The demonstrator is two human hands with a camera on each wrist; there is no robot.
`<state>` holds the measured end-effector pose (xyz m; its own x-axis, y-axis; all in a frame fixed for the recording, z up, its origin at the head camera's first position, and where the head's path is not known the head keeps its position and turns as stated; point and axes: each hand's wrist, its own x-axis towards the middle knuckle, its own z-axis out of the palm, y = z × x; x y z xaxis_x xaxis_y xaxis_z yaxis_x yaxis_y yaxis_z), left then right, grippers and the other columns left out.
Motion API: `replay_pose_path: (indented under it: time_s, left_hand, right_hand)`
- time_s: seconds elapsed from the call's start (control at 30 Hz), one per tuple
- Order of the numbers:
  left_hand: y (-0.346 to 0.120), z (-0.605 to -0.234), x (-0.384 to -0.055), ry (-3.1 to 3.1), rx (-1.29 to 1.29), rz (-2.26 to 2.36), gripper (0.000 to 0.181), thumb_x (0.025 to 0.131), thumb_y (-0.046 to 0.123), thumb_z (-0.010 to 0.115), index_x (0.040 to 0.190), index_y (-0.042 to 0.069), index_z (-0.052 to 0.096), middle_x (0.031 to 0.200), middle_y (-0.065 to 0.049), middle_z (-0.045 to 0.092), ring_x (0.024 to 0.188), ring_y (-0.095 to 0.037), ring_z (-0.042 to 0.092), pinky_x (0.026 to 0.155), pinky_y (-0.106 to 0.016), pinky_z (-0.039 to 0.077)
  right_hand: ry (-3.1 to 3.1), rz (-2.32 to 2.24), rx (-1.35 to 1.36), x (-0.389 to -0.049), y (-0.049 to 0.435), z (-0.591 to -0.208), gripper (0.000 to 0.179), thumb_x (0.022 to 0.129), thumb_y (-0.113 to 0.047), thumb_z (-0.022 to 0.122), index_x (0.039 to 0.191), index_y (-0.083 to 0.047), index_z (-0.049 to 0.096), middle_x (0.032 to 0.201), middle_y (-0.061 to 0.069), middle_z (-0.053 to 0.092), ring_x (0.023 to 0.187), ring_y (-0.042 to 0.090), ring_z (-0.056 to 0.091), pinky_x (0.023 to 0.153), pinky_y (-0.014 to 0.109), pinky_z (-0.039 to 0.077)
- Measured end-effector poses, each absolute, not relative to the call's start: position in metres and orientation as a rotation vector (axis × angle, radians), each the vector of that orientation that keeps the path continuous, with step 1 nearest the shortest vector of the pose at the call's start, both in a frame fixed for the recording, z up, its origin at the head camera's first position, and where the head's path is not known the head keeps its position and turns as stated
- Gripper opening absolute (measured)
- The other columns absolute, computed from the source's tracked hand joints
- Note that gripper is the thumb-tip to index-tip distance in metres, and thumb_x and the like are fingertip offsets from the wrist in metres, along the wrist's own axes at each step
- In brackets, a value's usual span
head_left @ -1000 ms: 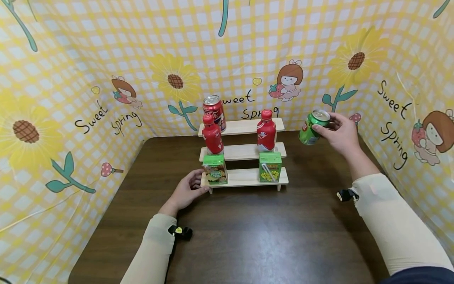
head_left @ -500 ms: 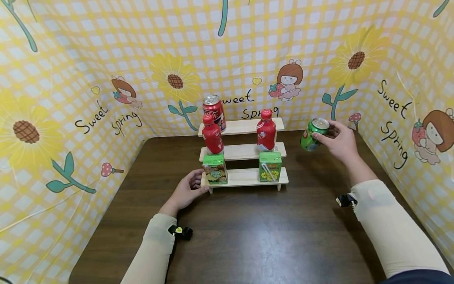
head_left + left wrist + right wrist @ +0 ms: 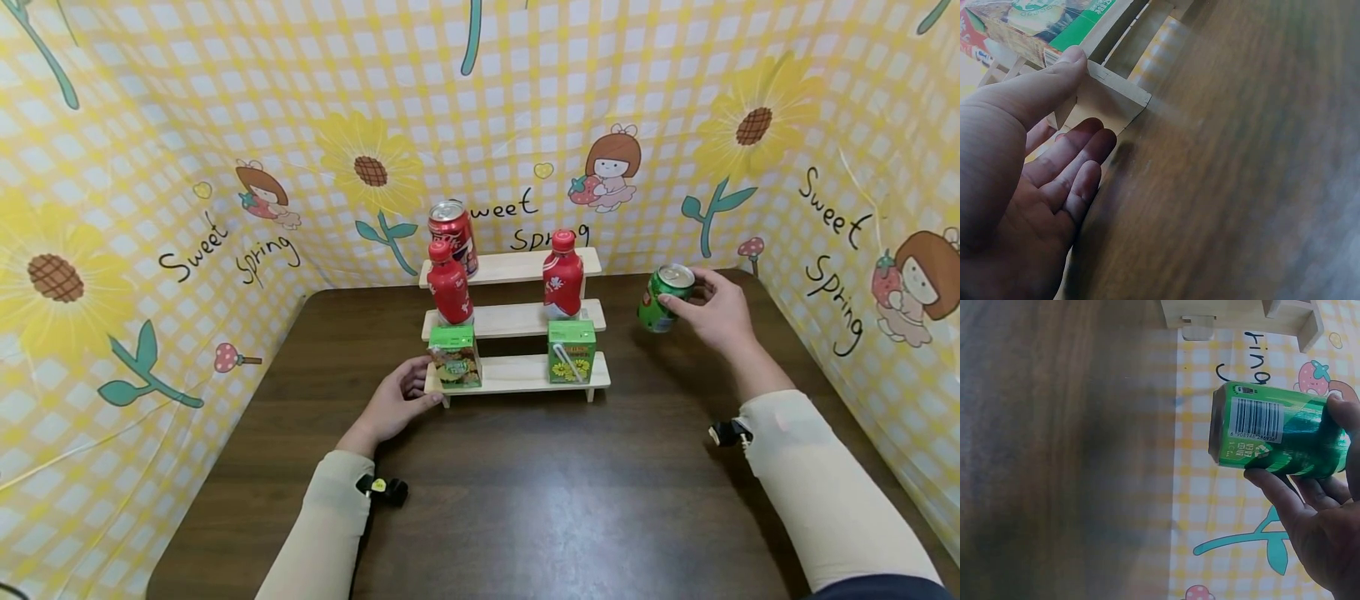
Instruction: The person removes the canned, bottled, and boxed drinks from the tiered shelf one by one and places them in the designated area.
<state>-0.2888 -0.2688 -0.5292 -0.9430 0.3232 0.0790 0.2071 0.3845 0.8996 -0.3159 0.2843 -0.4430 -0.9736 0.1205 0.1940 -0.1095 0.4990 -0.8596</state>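
Note:
My right hand (image 3: 716, 312) holds a green soda can (image 3: 662, 300) by its upper part, thumb on one side and fingers on the other. In the right wrist view the can (image 3: 1279, 430) shows its barcode, and its base is apart from the table. To its left stands a three-tier wooden shelf (image 3: 517, 375). My left hand (image 3: 393, 404) grips the left end of the lowest tier, beside a green drink carton (image 3: 455, 358). In the left wrist view, the thumb (image 3: 1054, 81) lies against the board's corner, with the other fingers bent below it.
Another green carton (image 3: 572, 354), with a straw, stands on the lowest tier's right. Red bottles stand on the middle tier, one left (image 3: 448, 287) and one right (image 3: 564, 279). A red can (image 3: 459, 237) is on the top tier's left. Checked cloth (image 3: 495, 108) walls surround the brown table (image 3: 510, 492).
My right hand has lowered the green can toward the table, to the right of the shelf. My left hand keeps its place at the shelf's end.

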Motion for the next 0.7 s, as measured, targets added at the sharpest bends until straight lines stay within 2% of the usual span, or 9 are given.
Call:
replay_pose_path:
  time_s: [0.17, 0.4, 0.7]
  left_hand:
    - [-0.267, -0.526, -0.288, 2.52, 0.472, 1.599, 0.068, 0.094, 0.008, 0.08, 0.152, 0.001, 0.046, 0.133, -0.027, 0.061, 0.115, -0.042, 0.062, 0.094, -0.04, 0.051]
    - [-0.259, -0.506, -0.275, 2.505, 0.48, 1.616, 0.066, 0.094, 0.008, 0.08, 0.15, -0.001, 0.046, 0.131, -0.028, 0.062, 0.114, -0.041, 0.062, 0.094, -0.04, 0.051]
    - [-0.259, -0.502, -0.273, 2.499, 0.482, 1.614, 0.067, 0.094, 0.01, 0.08, 0.151, -0.002, 0.046, 0.131, -0.028, 0.062, 0.114, -0.041, 0.063, 0.096, -0.043, 0.051]
  right_hand:
    - [-2.548, 1.454, 0.028, -0.314, 0.284, -0.448, 0.076, 0.096, -0.041, 0.077, 0.154, -0.002, 0.047, 0.143, 0.022, 0.057, 0.128, 0.038, 0.057, 0.083, 0.021, 0.047]
    - [-2.581, 1.46, 0.063, -0.313, 0.285, -0.456, 0.074, 0.097, -0.038, 0.077, 0.153, -0.001, 0.047, 0.144, 0.022, 0.056, 0.131, 0.039, 0.055, 0.087, 0.024, 0.047]
    - [-2.6, 1.456, 0.092, -0.31, 0.286, -0.463, 0.072, 0.097, -0.036, 0.077, 0.152, -0.001, 0.047, 0.143, 0.021, 0.056, 0.132, 0.039, 0.055, 0.088, 0.027, 0.047]
